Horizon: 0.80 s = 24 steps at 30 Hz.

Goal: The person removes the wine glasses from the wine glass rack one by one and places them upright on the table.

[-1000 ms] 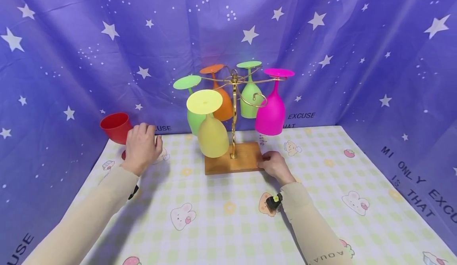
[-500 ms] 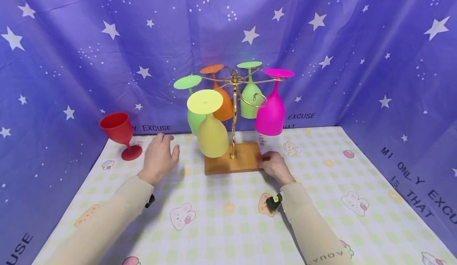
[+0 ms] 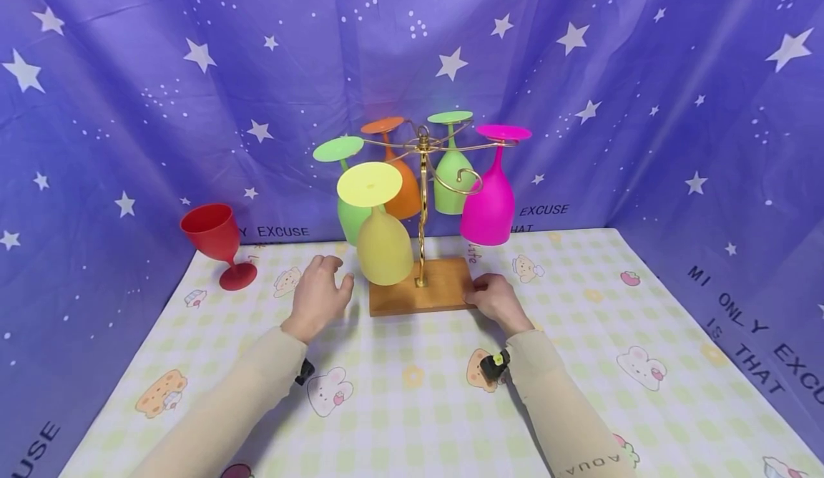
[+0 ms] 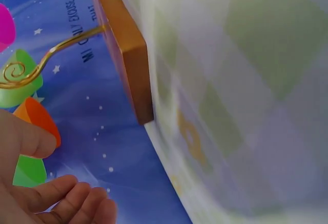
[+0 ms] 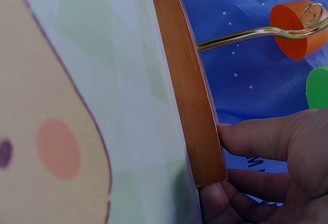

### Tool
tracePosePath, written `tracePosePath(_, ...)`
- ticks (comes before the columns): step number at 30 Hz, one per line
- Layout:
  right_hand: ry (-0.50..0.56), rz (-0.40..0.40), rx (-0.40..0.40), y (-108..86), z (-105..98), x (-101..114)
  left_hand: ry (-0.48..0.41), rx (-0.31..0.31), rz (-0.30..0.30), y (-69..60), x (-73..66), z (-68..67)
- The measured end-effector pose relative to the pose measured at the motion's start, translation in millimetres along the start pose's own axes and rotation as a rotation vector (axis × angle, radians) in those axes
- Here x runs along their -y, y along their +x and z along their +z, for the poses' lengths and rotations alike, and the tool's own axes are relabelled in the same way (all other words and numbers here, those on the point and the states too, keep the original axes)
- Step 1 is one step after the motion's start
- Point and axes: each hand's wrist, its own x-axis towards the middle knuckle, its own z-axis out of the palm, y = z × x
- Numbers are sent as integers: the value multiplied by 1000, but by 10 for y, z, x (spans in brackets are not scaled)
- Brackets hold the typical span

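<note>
A gold metal rack (image 3: 422, 213) stands on a wooden base (image 3: 444, 277), with several goblets hanging upside down by their feet: yellow (image 3: 384, 249), orange (image 3: 402, 188), pink (image 3: 487, 210) and two green ones, at the left (image 3: 350, 213) and back right (image 3: 452, 177). My right hand (image 3: 498, 303) grips the base's right end; the right wrist view shows thumb and fingers (image 5: 256, 137) around its corner. Left of the base, my left hand (image 3: 318, 298) is held with fingers loosely bent and nothing in it; the left wrist view shows its thumb and fingers apart (image 4: 66, 198).
An upright red goblet (image 3: 215, 235) stands at the table's back left. One front arm of the rack (image 3: 465, 183), ending in a curl, carries no goblet. A starry purple curtain (image 3: 290, 49) rises behind and beside the checkered tablecloth (image 3: 412, 406).
My left hand has moved right, away from the red goblet and toward the base, uncovering the goblet's stem and foot. My right hand has stayed at the base.
</note>
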Motion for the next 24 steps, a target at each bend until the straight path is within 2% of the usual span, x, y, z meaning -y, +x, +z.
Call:
tracePosePath(8,0,10,9,-17,0,11,-61,60,-78,-38,-51,116)
tracePosePath(14,16,23,11,-20,-7,18,-133,80,-120,-49,-88,171)
tracePosePath(18,17,26,15,-19,-3,25,-190,98,-169,-64,-123,197)
tracePosePath(24,14,22,15,-19,-5,24,-236,119,-216,-88,-167,254)
